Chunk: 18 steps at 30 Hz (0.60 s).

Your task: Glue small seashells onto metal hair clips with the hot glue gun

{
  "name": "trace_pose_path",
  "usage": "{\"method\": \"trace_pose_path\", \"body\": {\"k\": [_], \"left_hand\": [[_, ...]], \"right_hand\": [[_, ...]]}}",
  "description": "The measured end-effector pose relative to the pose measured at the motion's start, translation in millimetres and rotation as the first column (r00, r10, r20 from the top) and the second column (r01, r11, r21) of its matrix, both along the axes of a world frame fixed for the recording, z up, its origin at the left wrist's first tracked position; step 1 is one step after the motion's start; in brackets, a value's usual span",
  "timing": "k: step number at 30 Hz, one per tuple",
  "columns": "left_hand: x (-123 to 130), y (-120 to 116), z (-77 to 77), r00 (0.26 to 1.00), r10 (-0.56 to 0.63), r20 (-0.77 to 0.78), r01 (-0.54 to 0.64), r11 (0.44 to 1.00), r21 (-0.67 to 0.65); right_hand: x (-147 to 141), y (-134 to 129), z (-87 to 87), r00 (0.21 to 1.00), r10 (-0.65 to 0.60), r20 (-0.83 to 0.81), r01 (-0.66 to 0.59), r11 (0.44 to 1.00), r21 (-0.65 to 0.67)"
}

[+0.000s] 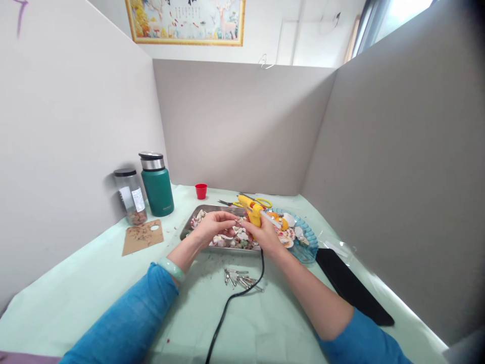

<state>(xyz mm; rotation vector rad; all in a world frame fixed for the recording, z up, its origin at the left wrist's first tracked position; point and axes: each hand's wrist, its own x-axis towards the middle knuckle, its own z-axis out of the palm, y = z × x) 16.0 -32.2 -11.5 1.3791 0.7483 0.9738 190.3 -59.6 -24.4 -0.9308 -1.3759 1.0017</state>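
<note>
Glue gun [250, 210] fills the closed grip of my right hand [268, 238] over the tray [231, 250]; my left hand [212, 227] pinches a piece [238, 221] too small to identify — I'd steady both hands together and leave the cord [262, 264] slack.

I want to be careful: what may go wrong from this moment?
If the yellow glue gun in the right hand is hot, the left hand, close to it, might get burned. The black cord crosses part of the pile of small metal pieces, so a tug could scatter them.
</note>
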Motion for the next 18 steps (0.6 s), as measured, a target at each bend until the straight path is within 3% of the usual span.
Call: {"method": "trace_pose_path", "body": {"k": [9, 13, 18], "left_hand": [[2, -3, 2.8, 0.997, 0.062, -0.049, -0.060, 0.996, 0.059], [1, 1, 2.1, 0.982, 0.181, 0.046, -0.183, 0.982, 0.045], [-7, 11, 1.4, 0.937, 0.326, 0.127, -0.336, 0.940, 0.065]], "right_hand": [[1, 3, -4.5, 1.000, 0.012, -0.002, -0.012, 0.999, 0.047], [-1, -1, 0.8, 0.999, 0.017, -0.043, -0.017, 1.000, 0.015], [2, -3, 4.4, 0.988, 0.140, -0.061, -0.141, 0.990, -0.004]]}}
